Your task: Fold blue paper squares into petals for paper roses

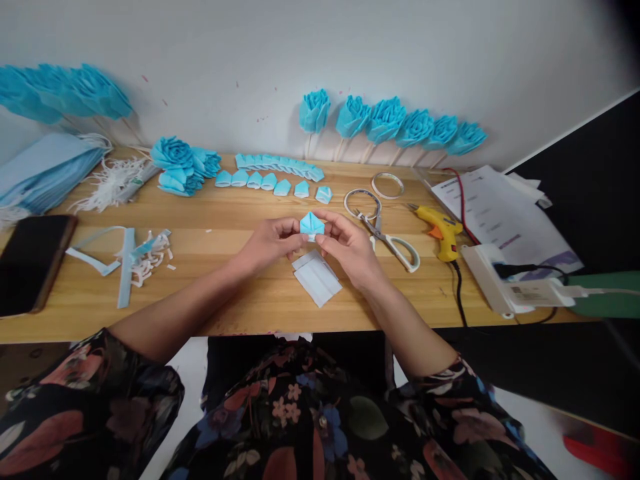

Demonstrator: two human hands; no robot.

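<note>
Both hands meet above the middle of the wooden table [225,227]. My left hand [270,243] and my right hand [347,243] pinch a small folded light-blue petal piece [312,224] between their fingertips, one on each side. Just below them, flat on the table, lies a small stack of white-blue rectangular pieces [317,277]. A row of finished folded blue petals [275,181] lies further back, with another overlapping strip of them [280,165] behind.
Scissors [387,237], a tape roll [387,185] and a yellow glue gun [440,230] lie to the right, near papers [495,213] and a power strip [505,280]. Blue roses on sticks [390,123] lean on the wall. Phone [33,260], scraps [130,257] and stacked masks [45,170] lie left.
</note>
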